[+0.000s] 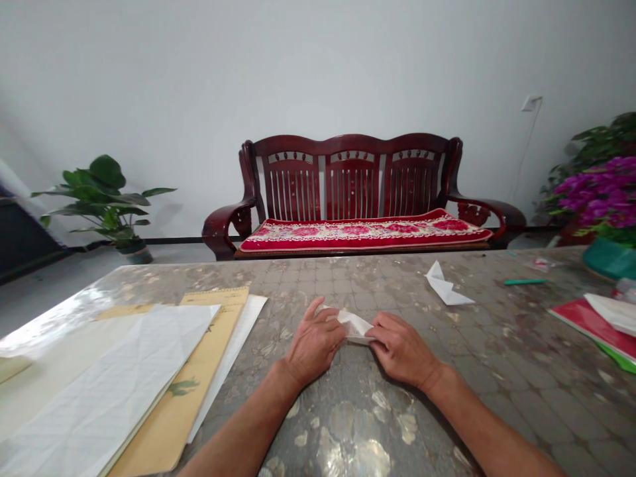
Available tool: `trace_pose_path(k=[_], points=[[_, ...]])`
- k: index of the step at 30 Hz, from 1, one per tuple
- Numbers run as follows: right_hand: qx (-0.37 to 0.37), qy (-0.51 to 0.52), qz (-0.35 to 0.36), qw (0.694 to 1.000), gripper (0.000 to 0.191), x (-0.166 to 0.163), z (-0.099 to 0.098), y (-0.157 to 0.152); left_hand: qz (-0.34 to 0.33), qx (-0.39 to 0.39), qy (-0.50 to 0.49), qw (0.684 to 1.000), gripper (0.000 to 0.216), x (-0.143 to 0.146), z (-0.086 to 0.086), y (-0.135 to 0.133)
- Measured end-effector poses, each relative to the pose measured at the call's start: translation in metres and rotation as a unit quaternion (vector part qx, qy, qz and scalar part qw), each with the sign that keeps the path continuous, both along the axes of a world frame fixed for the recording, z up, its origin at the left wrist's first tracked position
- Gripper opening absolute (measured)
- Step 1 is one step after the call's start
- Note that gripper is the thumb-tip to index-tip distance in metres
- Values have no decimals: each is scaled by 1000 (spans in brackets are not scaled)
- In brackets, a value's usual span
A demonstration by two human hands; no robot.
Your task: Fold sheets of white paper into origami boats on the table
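A small folded piece of white paper (356, 325) lies between my two hands, just above or on the patterned tabletop (342, 411). My left hand (318, 336) grips its left end, with the index finger raised a little. At the right end, the fingers of my right hand (400, 344) pinch the paper's edge. The fingers cover both ends, so only the middle folds show. Beyond my right hand sits a white folded paper boat (446, 286), apart from both hands.
Lined paper sheets (119, 384) and tan notebooks (218, 344) are stacked at the left. To the right lie a green pen (525, 281) and a red booklet (591, 324), near a teal flowerpot (609, 258). A wooden bench (350, 179) stands behind the table.
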State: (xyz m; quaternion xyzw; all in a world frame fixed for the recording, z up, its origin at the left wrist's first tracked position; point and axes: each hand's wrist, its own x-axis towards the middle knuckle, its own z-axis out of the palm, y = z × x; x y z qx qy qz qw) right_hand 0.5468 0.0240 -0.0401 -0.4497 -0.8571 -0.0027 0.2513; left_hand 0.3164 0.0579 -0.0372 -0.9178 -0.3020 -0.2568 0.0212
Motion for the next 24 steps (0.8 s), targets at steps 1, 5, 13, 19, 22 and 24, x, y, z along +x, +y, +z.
trace_pose_path(k=[1,5,13,19,22,24], points=[[0,-7,-5,1000,20,-1,0,-1,2,1,2,1000,18,0,0,0],[2,-31,-26,999,17,-4,0,-3,21,9,12,1000,23,0,-1,2],[-8,-49,-59,997,8,-10,5,-9,41,42,-17,998,19,4,-7,1],[-17,13,-72,997,38,-4,4,-10,48,52,-35,997,24,0,-8,3],[-20,31,-73,997,39,-3,2,-11,42,61,-46,996,26,-2,-10,1],[-22,38,-80,996,39,-3,1,-11,38,65,-46,996,25,-2,-11,0]])
